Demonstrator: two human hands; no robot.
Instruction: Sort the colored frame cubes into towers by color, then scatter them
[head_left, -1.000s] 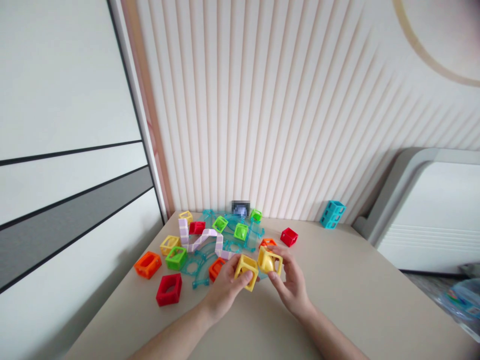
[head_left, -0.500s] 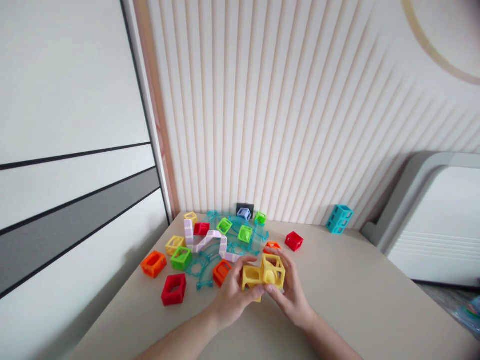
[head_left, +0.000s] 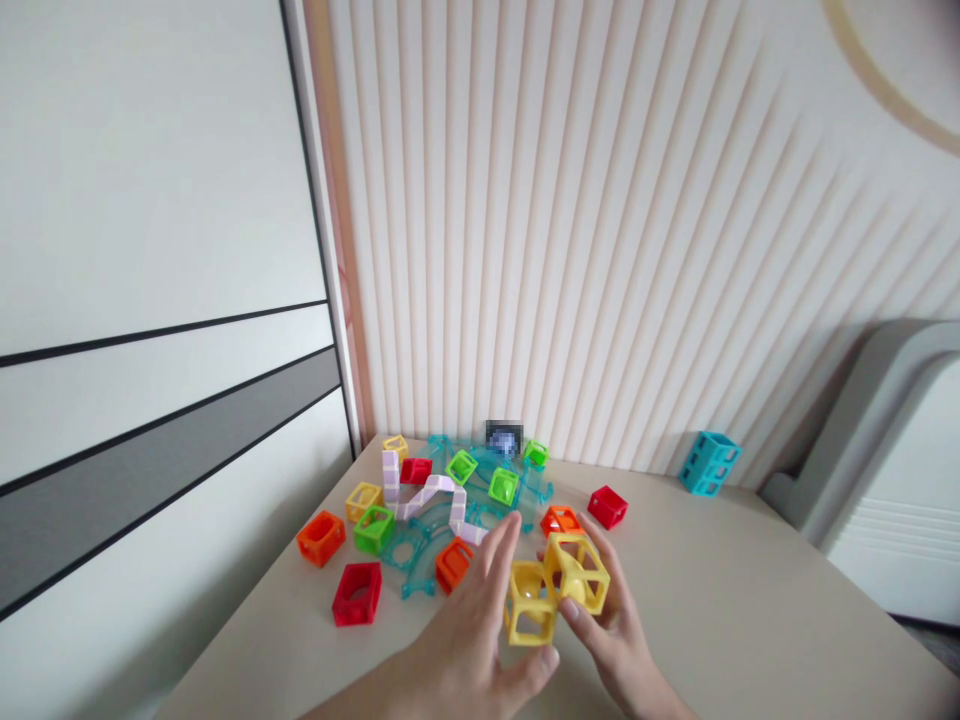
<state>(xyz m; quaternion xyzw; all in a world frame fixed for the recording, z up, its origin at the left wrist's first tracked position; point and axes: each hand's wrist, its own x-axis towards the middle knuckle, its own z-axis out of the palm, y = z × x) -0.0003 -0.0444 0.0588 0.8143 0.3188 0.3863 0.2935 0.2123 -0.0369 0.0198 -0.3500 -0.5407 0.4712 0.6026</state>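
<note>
Two yellow open-frame cube blocks are joined side by side, the left one (head_left: 530, 612) sitting a little lower than the right one (head_left: 581, 568). My right hand (head_left: 616, 630) is closed around the right-hand block, its thumb across the near lower corner and its fingers behind. My left hand (head_left: 474, 632) is open at the left of the pair, thumb and fingers spread apart around the lower block; whether it touches the block is hard to tell. Just beyond my left hand lies an orange block (head_left: 454, 565). Another orange block (head_left: 561, 521) sits behind the yellow pair.
Left and back on the table (head_left: 720, 620) lie red (head_left: 357, 594), green (head_left: 374, 529), orange (head_left: 321, 538) and yellow blocks, translucent teal track pieces (head_left: 439, 520) and a lilac zigzag strip (head_left: 433, 490). A teal block tower (head_left: 709, 463) stands by the ribbed wall; a red block (head_left: 607, 507) lies right.
My left hand has let go of the yellow blocks and opened out to their left. The joined pair has turned and come slightly nearer in my right hand. The view has shifted slightly.
</note>
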